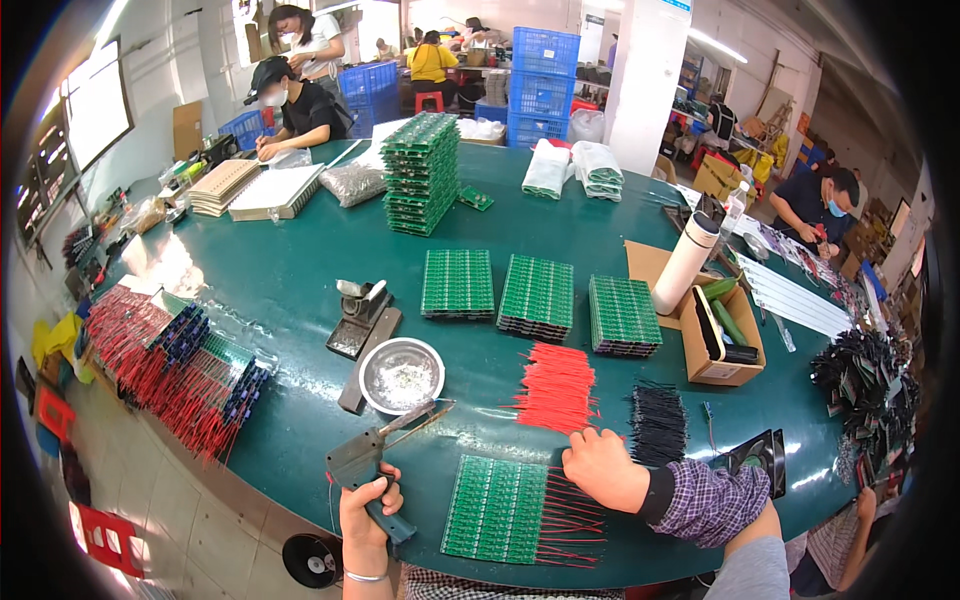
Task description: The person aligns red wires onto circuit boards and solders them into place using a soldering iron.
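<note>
An electronics assembly workshop is indicated by circuit boards [422, 175] stacked at eleven o'clock and a soldering gun [355, 460] held at seven. Blue crates [543, 90] are piled just past twelve, and a masked worker [812, 210] is seen towards three.

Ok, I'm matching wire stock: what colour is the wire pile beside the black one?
The wire pile is red; it shows best in the head view.

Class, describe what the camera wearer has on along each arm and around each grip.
The left grip is gloveless, with a slim silver-coloured bangle at the wrist. The right grip is gloveless too; a purple checked oversleeve with a dark cuff covers part of the forearm, and a grey sleeve shows farther up.
</note>
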A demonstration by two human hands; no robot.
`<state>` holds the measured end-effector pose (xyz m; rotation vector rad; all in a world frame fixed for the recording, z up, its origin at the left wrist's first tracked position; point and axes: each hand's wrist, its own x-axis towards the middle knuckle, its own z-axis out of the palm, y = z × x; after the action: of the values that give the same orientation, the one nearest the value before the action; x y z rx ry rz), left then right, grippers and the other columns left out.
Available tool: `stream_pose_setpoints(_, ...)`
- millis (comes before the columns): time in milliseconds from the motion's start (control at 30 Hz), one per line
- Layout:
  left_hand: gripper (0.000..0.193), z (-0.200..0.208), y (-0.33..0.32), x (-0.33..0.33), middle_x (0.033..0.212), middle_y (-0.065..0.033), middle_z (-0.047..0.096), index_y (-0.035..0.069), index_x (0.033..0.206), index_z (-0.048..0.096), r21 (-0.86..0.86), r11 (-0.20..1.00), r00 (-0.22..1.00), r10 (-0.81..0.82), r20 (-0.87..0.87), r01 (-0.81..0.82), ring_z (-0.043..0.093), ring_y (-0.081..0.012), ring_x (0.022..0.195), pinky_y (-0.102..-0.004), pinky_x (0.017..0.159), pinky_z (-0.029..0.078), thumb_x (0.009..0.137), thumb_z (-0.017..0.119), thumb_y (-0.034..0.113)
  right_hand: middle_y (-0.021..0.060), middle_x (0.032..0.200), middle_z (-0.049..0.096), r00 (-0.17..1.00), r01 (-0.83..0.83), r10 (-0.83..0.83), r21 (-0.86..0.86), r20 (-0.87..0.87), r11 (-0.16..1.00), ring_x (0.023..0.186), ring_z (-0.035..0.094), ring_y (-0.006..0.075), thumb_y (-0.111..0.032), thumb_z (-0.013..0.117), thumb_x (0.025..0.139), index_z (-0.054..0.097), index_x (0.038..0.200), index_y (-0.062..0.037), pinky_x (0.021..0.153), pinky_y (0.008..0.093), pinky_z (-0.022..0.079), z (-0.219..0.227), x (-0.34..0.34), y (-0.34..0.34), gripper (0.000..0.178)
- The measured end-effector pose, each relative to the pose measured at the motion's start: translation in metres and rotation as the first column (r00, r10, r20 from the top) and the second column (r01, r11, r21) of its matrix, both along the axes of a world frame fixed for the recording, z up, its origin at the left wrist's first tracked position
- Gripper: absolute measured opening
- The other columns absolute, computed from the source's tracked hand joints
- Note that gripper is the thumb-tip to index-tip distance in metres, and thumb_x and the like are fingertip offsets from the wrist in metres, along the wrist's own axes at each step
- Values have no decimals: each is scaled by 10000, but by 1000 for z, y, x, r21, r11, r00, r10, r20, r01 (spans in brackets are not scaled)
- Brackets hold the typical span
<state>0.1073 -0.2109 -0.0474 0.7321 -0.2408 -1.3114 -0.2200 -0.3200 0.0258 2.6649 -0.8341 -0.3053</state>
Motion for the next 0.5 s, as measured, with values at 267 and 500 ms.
stream_pose_setpoints(267, 286, 2, -3, -2, 967, -199, 629, -86, 1052, 594, 4, 1000, 1000, -14, 10, 13, 490, -137, 579, -257, 480, 397, 787, 657, 2, 59, 796, 594, 1000, 10, -10, -30, -5, 1000, 785, 608, 214, -155, 697, 711, 692, 769, -66, 597, 345, 461, -4, -3, 1, 107)
stream_pose_setpoints(500, 291, 2, -3, -1, 963, -199, 628, -86, 1056, 593, 11, 1000, 1000, -12, 10, 12, 494, -136, 578, -250, 482, 403, 787, 656, 3, 68, 820, 598, 997, 39, -40, 12, 62, 999, 792, 632, 218, -146, 695, 731, 690, 826, -54, 591, 346, 484, 1, -1, -2, 133)
